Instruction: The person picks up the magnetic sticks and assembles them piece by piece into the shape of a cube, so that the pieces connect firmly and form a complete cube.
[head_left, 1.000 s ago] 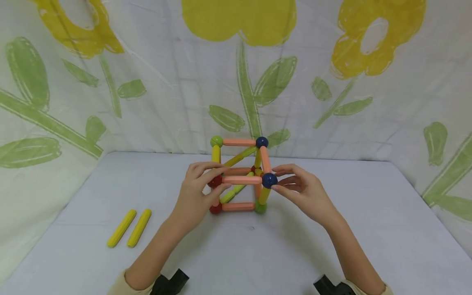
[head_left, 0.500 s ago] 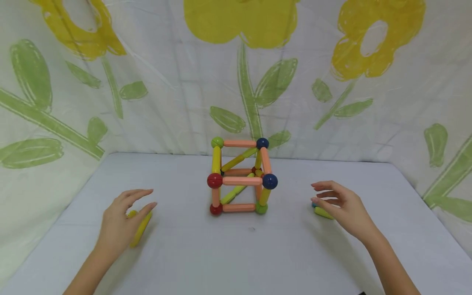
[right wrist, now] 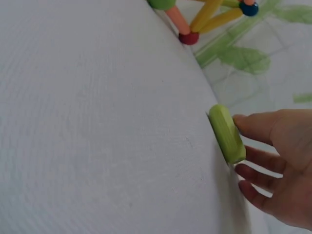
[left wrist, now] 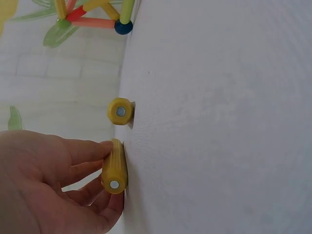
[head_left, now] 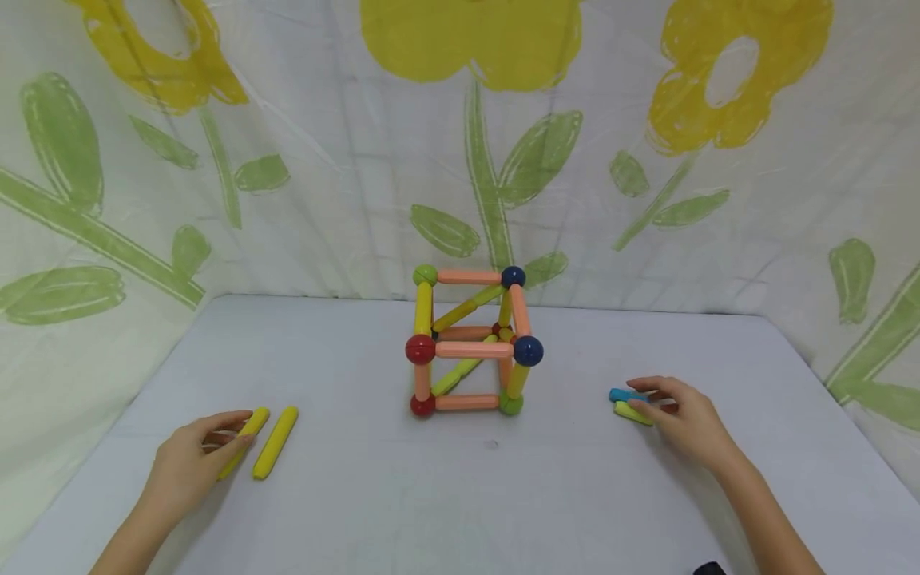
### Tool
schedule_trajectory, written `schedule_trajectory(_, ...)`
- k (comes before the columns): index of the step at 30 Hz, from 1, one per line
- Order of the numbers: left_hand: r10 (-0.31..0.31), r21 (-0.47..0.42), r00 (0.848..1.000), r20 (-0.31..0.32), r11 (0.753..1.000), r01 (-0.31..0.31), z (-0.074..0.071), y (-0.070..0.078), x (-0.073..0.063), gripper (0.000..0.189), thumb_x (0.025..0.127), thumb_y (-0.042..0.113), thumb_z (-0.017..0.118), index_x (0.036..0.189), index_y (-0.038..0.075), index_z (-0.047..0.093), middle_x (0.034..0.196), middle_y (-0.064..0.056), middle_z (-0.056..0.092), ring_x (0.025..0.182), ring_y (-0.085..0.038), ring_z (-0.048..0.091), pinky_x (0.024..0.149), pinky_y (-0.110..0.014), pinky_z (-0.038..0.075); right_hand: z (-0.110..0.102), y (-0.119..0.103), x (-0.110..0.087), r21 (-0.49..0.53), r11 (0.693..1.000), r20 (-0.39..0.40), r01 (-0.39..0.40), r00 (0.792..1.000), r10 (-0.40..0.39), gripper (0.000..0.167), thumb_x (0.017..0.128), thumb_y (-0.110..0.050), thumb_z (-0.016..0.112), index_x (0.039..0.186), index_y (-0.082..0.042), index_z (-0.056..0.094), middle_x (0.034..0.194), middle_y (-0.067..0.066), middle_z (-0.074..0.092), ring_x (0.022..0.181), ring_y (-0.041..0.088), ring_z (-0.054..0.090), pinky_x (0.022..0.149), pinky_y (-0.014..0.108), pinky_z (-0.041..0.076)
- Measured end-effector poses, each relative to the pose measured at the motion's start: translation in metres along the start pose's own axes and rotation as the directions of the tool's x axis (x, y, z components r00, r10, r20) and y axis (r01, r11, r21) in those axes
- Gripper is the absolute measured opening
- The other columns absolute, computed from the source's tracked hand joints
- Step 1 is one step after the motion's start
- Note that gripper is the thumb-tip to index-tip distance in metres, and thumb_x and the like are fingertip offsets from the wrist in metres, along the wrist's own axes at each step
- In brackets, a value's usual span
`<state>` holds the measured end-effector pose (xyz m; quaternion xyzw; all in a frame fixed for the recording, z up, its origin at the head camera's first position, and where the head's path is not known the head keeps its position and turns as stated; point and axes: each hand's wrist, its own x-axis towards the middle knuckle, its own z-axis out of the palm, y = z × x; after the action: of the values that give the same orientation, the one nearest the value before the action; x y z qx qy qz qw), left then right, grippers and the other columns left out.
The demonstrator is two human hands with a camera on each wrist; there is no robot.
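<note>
My left hand (head_left: 188,457) pinches one yellow stick (left wrist: 115,168) lying on the table, thumb on one side and fingers on the other. A second yellow stick (head_left: 276,443) lies just right of it, apart from the hand. On the right, my right hand (head_left: 683,411) hovers at a short blue stick (head_left: 627,394) and a short lime-green stick (right wrist: 226,134). Its thumb tip is close to the green one, its fingers loosely bent over the blue one. Whether they touch cannot be told. The blue stick is hidden in the right wrist view.
A cube-like frame of coloured sticks and balls (head_left: 467,350) stands mid-table, towards the back. Behind the white table (head_left: 460,495) hangs a cloth (head_left: 316,160) with painted flowers. A dark piece (head_left: 709,569) shows at the bottom edge.
Both hands have left the stick frame and moved outward. The left has come down onto the left yellow stick; the right has lowered to the blue and green sticks. The frame stands unheld.
</note>
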<state>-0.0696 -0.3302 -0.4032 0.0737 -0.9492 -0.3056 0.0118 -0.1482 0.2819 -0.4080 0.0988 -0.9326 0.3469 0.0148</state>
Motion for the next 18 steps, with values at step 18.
schedule_trajectory(18, 0.018, -0.044, 0.998, -0.061, 0.999, -0.021, 0.001, 0.004, 0.0, 0.041, 0.1, 0.014, 0.074, 0.133, -0.008, 0.067, 0.121, -0.03, 0.071, 0.094, -0.016, 0.072, 0.068, -0.014, 0.052, 0.001, 0.001, 0.014, -0.037, 0.999, 0.086, -0.026, 0.996, 0.03, 0.03, 0.104, -0.026, 0.069, 0.123, -0.004, 0.075, 0.122, 0.017, 0.068, 0.103, 0.026, 0.061, 0.083, 0.037, 0.05)
